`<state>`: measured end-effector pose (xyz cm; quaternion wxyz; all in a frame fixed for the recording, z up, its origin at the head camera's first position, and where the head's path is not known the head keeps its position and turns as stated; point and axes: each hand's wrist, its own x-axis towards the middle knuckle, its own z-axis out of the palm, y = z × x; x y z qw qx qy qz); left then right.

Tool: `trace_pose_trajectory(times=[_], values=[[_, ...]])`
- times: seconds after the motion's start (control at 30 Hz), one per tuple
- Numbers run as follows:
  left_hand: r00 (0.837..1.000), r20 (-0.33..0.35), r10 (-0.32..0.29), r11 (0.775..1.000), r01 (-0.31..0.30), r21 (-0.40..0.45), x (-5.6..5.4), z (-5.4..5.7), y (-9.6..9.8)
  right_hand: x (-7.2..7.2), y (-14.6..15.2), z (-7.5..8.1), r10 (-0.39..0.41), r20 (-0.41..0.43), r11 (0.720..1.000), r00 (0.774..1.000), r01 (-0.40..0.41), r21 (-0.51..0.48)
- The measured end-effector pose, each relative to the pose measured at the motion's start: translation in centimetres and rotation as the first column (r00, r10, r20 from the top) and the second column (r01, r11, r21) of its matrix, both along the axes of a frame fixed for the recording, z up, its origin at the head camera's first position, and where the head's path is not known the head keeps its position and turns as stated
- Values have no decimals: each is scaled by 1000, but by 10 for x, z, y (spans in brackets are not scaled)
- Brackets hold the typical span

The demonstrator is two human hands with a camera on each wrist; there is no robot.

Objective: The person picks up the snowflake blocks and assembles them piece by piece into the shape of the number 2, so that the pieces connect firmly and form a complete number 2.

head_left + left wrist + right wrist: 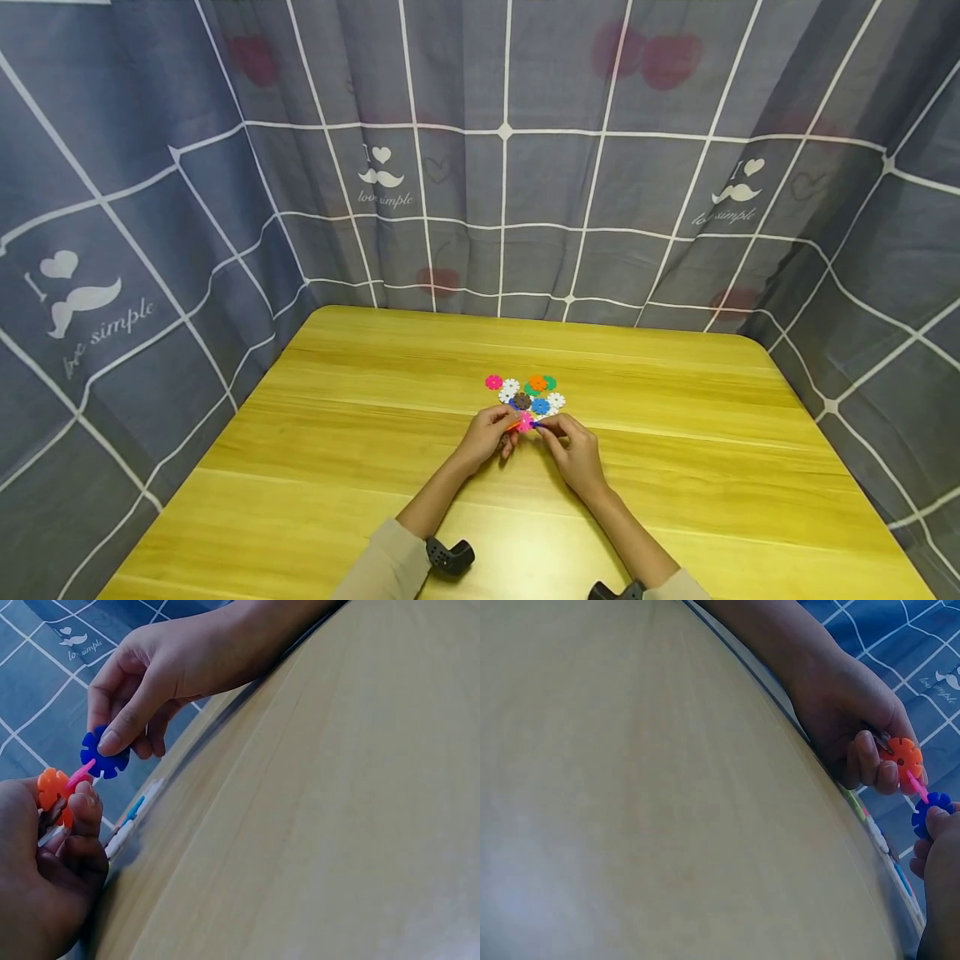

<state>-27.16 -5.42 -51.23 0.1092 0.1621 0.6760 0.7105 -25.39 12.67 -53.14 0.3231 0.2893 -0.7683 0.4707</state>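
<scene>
My left hand (483, 440) grips an orange notched plastic disc (51, 784). A brown piece (49, 817) and a white piece (52, 837) show between its fingers; whether they are joined to the orange one I cannot tell. A pink notched disc (526, 422) stands edge-on against the orange disc in both wrist views. From the other side, my right hand (577, 454) pinches a dark blue disc (112, 766) between thumb and fingers. Its edge meets the pink disc; how deep the notches sit is too small to see.
Just beyond the hands, loose notched discs lie in a cluster on the wooden table (360, 417): pink (493, 382), white (556, 400), brown (522, 401), light blue (540, 406), orange (538, 382) and green (551, 382). A grey checked curtain (465, 183) surrounds the table's back and sides.
</scene>
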Motion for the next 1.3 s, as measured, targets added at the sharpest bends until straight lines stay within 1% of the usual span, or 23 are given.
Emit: trace_pose_trajectory(times=[0.17,0.33,0.4,0.5,0.53,0.57,0.6,0.63,0.73,0.8,0.9,0.97,1.07,1.13,1.2,1.3], values=[[999,47,2,999,-4,46,0,4,-1,-1,-1,-1,-6,18,1000,1000,6,15],[996,88,0,996,-9,92,6,18,-1,-1,-3,0,-7,30,999,1000,6,40],[993,117,27,992,-42,122,8,23,-1,-1,-3,0,-15,45,999,999,13,30],[983,158,95,977,-122,174,8,25,-2,-1,-2,0,-51,99,997,994,56,-56],[981,162,109,973,-139,183,8,25,-3,-1,-1,0,-62,116,994,991,71,-80],[980,158,120,971,-149,189,8,25,-3,-2,-1,-1,-61,130,992,990,75,-106],[982,148,116,972,-143,188,8,25,-3,-2,0,-2,-55,139,990,989,72,-124],[986,128,104,976,-126,175,8,24,-3,-3,0,-2,-43,146,989,988,63,-134],[997,69,46,990,-55,134,10,23,-3,-3,-1,-3,-3,149,993,989,21,-119],[999,40,27,992,-32,120,11,23,-2,-3,-1,-3,7,155,992,988,12,-123],[1000,11,25,994,-26,107,13,23,-2,-1,-1,-3,-6,170,991,985,29,-130],[1000,-14,23,996,-21,83,14,23,-2,0,-1,-3,-16,176,991,984,39,-126],[998,-54,11,999,-8,48,15,23,-2,1,-1,-2,-26,159,993,987,45,-112],[997,-78,6,1000,-3,27,16,23,-2,4,-3,4,-28,145,994,989,43,-101],[995,-96,6,1000,-4,13,16,24,-2,10,-5,14,-19,126,996,992,30,-85],[993,-118,8,1000,-10,-17,17,25,-2,10,-6,15,-6,113,997,994,15,-76]])
